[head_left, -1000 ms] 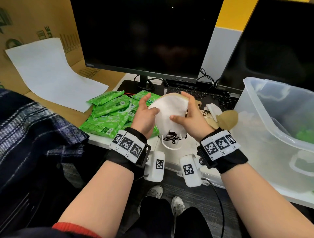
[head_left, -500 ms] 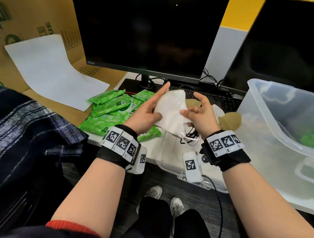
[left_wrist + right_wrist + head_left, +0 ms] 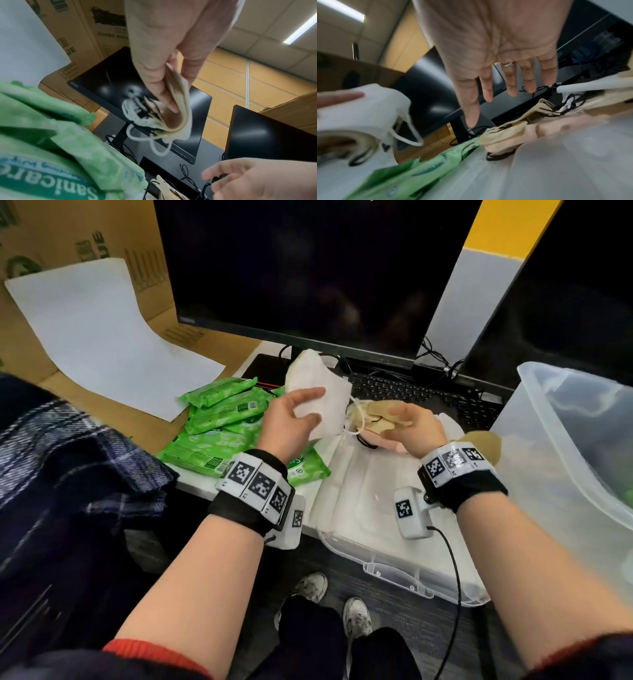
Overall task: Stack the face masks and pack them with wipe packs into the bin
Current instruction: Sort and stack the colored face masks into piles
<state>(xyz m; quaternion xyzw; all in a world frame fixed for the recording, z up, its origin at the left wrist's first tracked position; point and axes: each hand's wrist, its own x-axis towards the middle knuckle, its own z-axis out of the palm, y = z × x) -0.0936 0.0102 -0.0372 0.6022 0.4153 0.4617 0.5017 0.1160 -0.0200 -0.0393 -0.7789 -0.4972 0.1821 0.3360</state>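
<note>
The left hand was clamped, thumb against fingers, on a small stack of folded face masks held above the green wipe packs, while the right hand, fingers spread and holding nothing, hovered over the loose tan masks on the clear lid. The held stack's ear loops hung free. They could, in my judgement, snag the tangled loops below and drag masks off, or the layers could fan apart. The bin stood to the right.

A folded white face mask, ear loops dangling, is held up at 12 o'clock of the green wipe packs; tan masks lie at its 3 o'clock, the clear bin farther right
</note>
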